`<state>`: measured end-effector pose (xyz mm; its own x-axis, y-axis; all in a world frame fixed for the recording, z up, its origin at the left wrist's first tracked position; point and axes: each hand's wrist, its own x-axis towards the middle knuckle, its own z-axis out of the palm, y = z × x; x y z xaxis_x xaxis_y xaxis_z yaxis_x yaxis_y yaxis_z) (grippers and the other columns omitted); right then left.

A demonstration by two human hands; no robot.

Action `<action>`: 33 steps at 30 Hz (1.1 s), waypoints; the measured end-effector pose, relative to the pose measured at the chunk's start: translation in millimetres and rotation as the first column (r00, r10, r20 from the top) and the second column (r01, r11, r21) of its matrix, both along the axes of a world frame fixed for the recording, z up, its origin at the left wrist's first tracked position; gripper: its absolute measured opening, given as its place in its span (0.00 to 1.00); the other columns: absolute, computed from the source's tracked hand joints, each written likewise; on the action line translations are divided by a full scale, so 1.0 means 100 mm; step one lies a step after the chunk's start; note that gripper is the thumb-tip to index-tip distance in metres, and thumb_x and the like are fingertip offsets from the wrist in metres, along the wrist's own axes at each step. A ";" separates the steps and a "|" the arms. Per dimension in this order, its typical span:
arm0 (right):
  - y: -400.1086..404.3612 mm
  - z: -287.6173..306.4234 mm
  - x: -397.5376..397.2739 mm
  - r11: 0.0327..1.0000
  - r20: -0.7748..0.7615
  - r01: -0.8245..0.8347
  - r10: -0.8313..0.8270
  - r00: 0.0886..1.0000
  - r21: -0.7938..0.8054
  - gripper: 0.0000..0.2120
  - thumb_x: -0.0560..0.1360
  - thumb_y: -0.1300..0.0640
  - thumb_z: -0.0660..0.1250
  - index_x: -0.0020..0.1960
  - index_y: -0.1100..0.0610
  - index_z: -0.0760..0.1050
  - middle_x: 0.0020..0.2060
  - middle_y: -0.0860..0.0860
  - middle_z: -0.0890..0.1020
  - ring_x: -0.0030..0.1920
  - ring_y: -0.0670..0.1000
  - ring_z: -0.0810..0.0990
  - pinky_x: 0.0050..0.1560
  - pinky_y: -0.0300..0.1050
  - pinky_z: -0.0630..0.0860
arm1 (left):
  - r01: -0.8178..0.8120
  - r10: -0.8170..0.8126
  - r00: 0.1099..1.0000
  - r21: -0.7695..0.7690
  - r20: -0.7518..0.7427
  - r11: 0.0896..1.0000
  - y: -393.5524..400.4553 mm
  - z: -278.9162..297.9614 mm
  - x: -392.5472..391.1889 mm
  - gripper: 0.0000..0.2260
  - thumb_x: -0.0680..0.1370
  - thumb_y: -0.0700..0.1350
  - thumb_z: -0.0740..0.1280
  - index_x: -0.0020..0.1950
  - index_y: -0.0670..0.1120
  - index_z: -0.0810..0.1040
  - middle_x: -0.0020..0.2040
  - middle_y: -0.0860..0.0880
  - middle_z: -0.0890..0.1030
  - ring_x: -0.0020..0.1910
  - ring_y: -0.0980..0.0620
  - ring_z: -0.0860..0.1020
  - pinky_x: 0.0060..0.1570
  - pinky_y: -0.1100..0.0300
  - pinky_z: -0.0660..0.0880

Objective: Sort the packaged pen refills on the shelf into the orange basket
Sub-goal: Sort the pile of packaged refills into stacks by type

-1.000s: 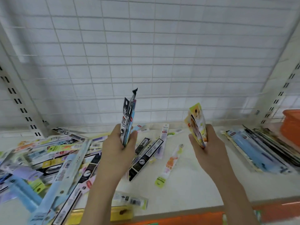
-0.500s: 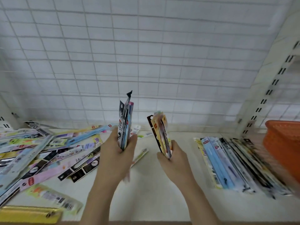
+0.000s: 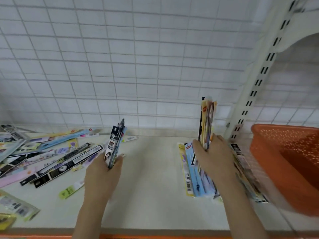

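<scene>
Both hands full of refill packs, the orange basket not yet visibly filled

The left hand [image 3: 103,171] is closed around a dark, black-and-blue bundle [image 3: 115,144] held upright, well to the left of the orange basket [image 3: 283,163]; the right hand [image 3: 213,156] is clenched on a yellow-and-black bundle [image 3: 206,121], also upright, much nearer the basket and above a neat stack [image 3: 193,171] lying flat just beside it. Far to the basket's left, a loose scatter of packs [image 3: 51,156] covers the shelf [image 3: 148,178], so most of the sorting seems left to do. The basket is cut off at the right edge and blurred, so I cannot tell whether it holds anything. How many packs each hand grips is unclear, and the print on them is too smeared to read.
</scene>
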<state>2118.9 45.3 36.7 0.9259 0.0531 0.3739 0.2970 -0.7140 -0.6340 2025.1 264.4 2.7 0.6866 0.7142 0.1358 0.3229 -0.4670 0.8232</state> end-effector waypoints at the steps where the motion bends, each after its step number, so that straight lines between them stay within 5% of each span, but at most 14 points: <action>1: -0.12 0.04 0.04 1.000 -0.057 -0.008 0.009 0.998 0.019 0.18 0.76 0.53 0.63 0.30 0.54 0.61 0.28 0.51 0.66 0.28 0.47 0.64 0.28 0.42 0.57 | -0.007 0.010 0.999 0.042 -0.049 0.999 -0.01 -0.02 0.01 0.15 0.76 0.50 0.65 0.34 0.43 0.68 0.28 0.44 0.74 0.29 0.46 0.73 0.28 0.59 0.65; 6: -0.60 0.22 0.22 0.991 -0.446 -0.026 -0.035 0.894 -0.132 0.15 0.74 0.51 0.64 0.36 0.58 0.65 0.31 0.52 0.68 0.32 0.51 0.69 0.32 0.42 0.61 | -0.019 0.019 1.000 -0.024 -0.015 1.000 -0.14 0.10 0.07 0.15 0.78 0.48 0.62 0.35 0.42 0.66 0.28 0.43 0.71 0.29 0.46 0.70 0.29 0.58 0.62; 11: -0.70 0.18 0.25 0.943 -0.584 -0.178 -0.021 0.811 -0.281 0.09 0.71 0.54 0.67 0.44 0.57 0.69 0.35 0.50 0.71 0.33 0.48 0.71 0.31 0.40 0.66 | 0.072 -0.072 0.997 -0.040 0.000 0.997 -0.41 0.25 0.23 0.18 0.79 0.51 0.60 0.33 0.41 0.68 0.28 0.44 0.71 0.31 0.45 0.71 0.32 0.57 0.63; 16: -0.71 -0.06 0.29 0.952 -0.416 -0.111 -0.018 0.909 -0.285 0.34 0.69 0.41 0.71 0.64 0.57 0.59 0.60 0.56 0.72 0.57 0.56 0.75 0.55 0.49 0.74 | 0.174 -0.178 0.983 -0.081 -0.046 0.981 -0.63 0.35 0.32 0.18 0.79 0.53 0.59 0.34 0.43 0.69 0.29 0.47 0.72 0.31 0.48 0.71 0.32 0.58 0.64; 23: -0.74 -0.08 0.22 0.942 -0.136 0.028 -0.077 0.988 -0.333 0.20 0.78 0.41 0.54 0.59 0.55 0.68 0.57 0.53 0.71 0.50 0.54 0.77 0.45 0.44 0.72 | 0.391 -0.415 0.872 -0.139 -0.259 0.910 -0.97 0.46 0.59 0.15 0.77 0.51 0.61 0.32 0.45 0.69 0.25 0.50 0.66 0.23 0.52 0.65 0.26 0.64 0.64; 26: -0.82 -0.09 0.19 0.954 -0.071 0.040 -0.064 0.995 -0.298 0.15 0.80 0.46 0.55 0.56 0.55 0.72 0.54 0.52 0.73 0.49 0.52 0.77 0.46 0.44 0.73 | 0.503 -0.515 0.766 -0.139 -0.386 0.853 -1.14 0.41 0.78 0.11 0.74 0.49 0.63 0.35 0.44 0.68 0.25 0.50 0.63 0.20 0.53 0.63 0.23 0.67 0.63; 31: -0.95 -0.21 0.16 0.970 -0.016 0.007 -0.011 1.000 -0.245 0.07 0.79 0.53 0.60 0.49 0.56 0.73 0.44 0.51 0.77 0.39 0.48 0.73 0.40 0.39 0.67 | 0.558 -0.481 0.720 0.005 -0.500 0.830 -1.35 0.29 0.93 0.22 0.74 0.57 0.65 0.30 0.44 0.64 0.25 0.48 0.67 0.23 0.52 0.68 0.27 0.64 0.68; 33: -0.97 -0.23 0.14 0.971 -0.005 0.004 -0.006 1.000 -0.238 0.06 0.78 0.54 0.61 0.47 0.55 0.72 0.41 0.50 0.77 0.38 0.48 0.73 0.39 0.38 0.66 | 0.548 -0.459 0.737 0.039 -0.497 0.836 -1.36 0.24 0.94 0.25 0.73 0.63 0.63 0.42 0.39 0.71 0.33 0.46 0.74 0.30 0.50 0.74 0.32 0.61 0.71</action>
<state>2133.1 -52.1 14.1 0.9286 0.1352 0.3457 0.2898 -0.8459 -0.4477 2118.7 128.6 26.8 0.9508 0.2408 -0.1951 0.3089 -0.7863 0.5351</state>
